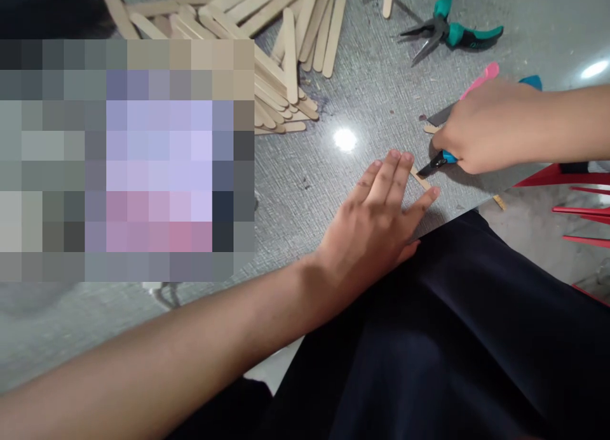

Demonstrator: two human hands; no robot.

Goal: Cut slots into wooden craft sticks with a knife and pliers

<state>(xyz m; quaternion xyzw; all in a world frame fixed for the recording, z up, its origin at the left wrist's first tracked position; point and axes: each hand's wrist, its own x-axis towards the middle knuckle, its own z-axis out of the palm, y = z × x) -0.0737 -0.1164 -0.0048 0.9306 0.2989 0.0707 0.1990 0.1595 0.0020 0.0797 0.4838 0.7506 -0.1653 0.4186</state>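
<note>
My left hand [374, 221] lies flat near the table's edge, its fingers stretched out and the thumb apart. A narrow craft stick [421, 180] shows between the thumb and the fingers; its other parts are hidden beneath the hand. My right hand [490, 126] is closed around a blue utility knife [448, 157], whose dark blade end meets that stick. The blue rear end of a tool pokes out behind the knuckles. A pink-handled knife with a grey blade [441, 115] lies beside the right hand, partly covered by it. Close by is the end of another stick [431, 129].
A heap of craft sticks [288, 56] spreads at the upper left. Pliers with green-and-black handles [448, 32] rest at the back right, near a single stick [388, 0]. Red slatted plastic [579, 210] stands beyond the table's edge. A blurred-out block covers the left side.
</note>
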